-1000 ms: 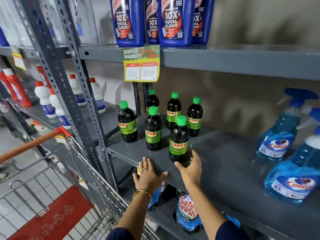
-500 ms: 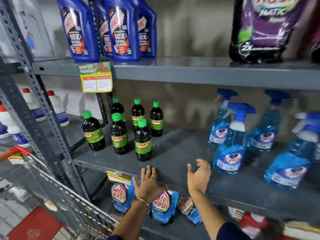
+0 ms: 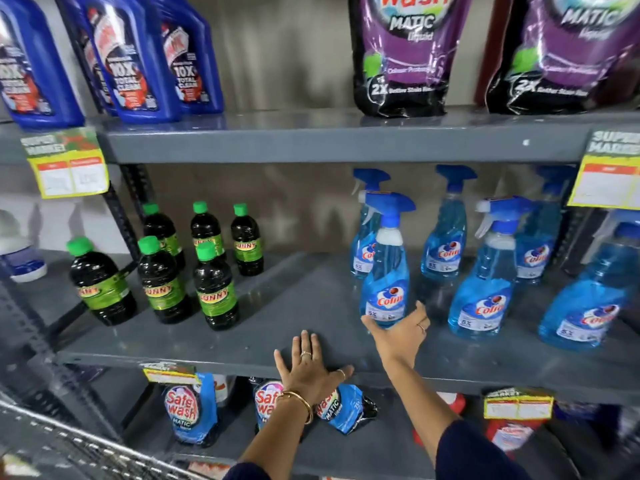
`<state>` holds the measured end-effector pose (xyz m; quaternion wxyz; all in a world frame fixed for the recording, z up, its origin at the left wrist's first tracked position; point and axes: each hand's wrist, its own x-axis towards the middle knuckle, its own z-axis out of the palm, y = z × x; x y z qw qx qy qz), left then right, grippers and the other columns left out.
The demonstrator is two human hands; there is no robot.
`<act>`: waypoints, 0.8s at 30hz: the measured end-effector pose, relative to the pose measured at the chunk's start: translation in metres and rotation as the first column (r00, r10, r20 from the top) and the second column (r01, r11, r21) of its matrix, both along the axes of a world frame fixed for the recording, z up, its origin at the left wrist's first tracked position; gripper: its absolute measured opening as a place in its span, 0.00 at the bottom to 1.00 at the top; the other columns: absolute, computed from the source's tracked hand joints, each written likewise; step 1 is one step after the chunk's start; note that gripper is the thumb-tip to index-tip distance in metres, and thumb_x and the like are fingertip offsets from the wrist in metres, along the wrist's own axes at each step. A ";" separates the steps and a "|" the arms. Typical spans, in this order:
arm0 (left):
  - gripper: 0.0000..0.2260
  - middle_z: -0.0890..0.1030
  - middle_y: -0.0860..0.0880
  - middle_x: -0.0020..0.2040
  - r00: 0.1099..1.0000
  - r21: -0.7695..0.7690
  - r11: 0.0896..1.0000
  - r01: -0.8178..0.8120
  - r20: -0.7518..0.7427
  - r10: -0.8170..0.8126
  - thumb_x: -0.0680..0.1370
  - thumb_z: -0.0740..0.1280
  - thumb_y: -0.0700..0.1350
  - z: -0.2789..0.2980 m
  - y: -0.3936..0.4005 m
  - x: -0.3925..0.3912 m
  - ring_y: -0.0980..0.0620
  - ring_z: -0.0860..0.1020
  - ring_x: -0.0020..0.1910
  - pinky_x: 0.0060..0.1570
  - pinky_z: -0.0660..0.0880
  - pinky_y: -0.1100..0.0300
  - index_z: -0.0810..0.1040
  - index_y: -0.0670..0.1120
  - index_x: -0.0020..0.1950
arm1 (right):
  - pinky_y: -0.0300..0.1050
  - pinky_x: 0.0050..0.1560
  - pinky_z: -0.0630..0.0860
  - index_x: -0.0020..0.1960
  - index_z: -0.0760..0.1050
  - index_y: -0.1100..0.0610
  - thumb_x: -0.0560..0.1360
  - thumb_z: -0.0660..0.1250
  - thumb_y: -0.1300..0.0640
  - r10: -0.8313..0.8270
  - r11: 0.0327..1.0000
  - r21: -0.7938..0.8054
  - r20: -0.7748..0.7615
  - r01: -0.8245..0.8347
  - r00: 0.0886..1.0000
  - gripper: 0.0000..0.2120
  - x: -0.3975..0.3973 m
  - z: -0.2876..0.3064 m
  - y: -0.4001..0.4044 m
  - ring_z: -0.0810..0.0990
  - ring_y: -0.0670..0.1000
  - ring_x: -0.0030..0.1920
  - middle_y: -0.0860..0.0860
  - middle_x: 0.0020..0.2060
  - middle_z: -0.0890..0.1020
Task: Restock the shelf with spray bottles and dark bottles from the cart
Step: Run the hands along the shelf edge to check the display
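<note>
Spray bottles of clear plastic with blue liquid and blue trigger heads are seen standing upright on the right part of the grey metal middle shelf (image 3: 304, 303), in a loose group. The nearest blue spray bottle (image 3: 384, 271) stands at the front of this group, near the shelf edge. The right hand (image 3: 398, 336) is placed at its base, with the fingers (image 3: 420, 318) spread apart and curved around the lower part of the bottle from the front; a closed grasp is not seen, and if the palm touches the label cannot be told. The left hand (image 3: 308, 367) is laid flat on the front edge of the same shelf, palm down, fingers stretched and slightly apart, holding nothing. A gold bangle (image 3: 299, 401) is worn on the left wrist.

Six dark round bottles with green caps and green labels (image 3: 214, 289) are set upright on the left part of the shelf, in two rows, well apart from the spray bottles. Blue cleaner bottles (image 3: 138, 64) and purple detergent pouches (image 3: 401, 53) are kept on the upper shelf. Blue pouches (image 3: 188, 410) are seen on the lower shelf. A wire cart edge (image 3: 69, 441) is visible at the bottom left.
</note>
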<state>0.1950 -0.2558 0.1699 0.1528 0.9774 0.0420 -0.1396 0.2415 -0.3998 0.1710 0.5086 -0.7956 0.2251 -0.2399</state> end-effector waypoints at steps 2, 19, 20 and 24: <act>0.43 0.38 0.50 0.78 1.000 0.008 1.000 -0.005 -0.017 0.005 0.72 0.52 0.70 -0.002 0.000 0.002 0.52 0.37 0.77 0.72 0.33 0.40 0.39 0.47 0.77 | 0.54 0.65 0.66 0.72 0.55 0.65 0.58 0.82 0.55 0.036 0.999 0.003 0.002 -0.036 0.999 0.53 0.004 0.000 0.003 0.62 0.62 0.68 0.64 0.68 0.63; 0.43 0.37 0.51 0.78 1.000 -0.003 1.000 -0.012 -0.021 0.012 0.72 0.52 0.70 -0.003 0.000 0.003 0.51 0.37 0.77 0.73 0.32 0.41 0.39 0.47 0.77 | 0.53 0.58 0.74 0.72 0.52 0.63 0.62 0.78 0.54 0.060 0.991 -0.115 -0.073 -0.068 0.996 0.49 0.015 -0.002 0.013 0.69 0.61 0.62 0.62 0.64 0.68; 0.43 0.37 0.51 0.78 1.000 0.000 1.000 -0.011 -0.022 0.011 0.72 0.52 0.70 -0.003 0.000 0.003 0.51 0.36 0.77 0.72 0.32 0.41 0.39 0.47 0.77 | 0.55 0.59 0.74 0.72 0.52 0.63 0.60 0.79 0.52 0.051 0.994 -0.098 -0.064 -0.057 0.997 0.51 0.016 -0.001 0.015 0.69 0.61 0.62 0.62 0.64 0.67; 0.43 0.37 0.51 0.78 1.000 -0.001 1.000 -0.012 -0.017 0.012 0.72 0.52 0.69 -0.003 0.000 0.004 0.51 0.36 0.77 0.72 0.32 0.41 0.39 0.47 0.77 | 0.62 0.61 0.72 0.71 0.52 0.62 0.55 0.81 0.46 -0.035 0.998 -0.061 -0.053 0.032 0.998 0.56 0.026 0.002 0.026 0.72 0.62 0.60 0.62 0.63 0.69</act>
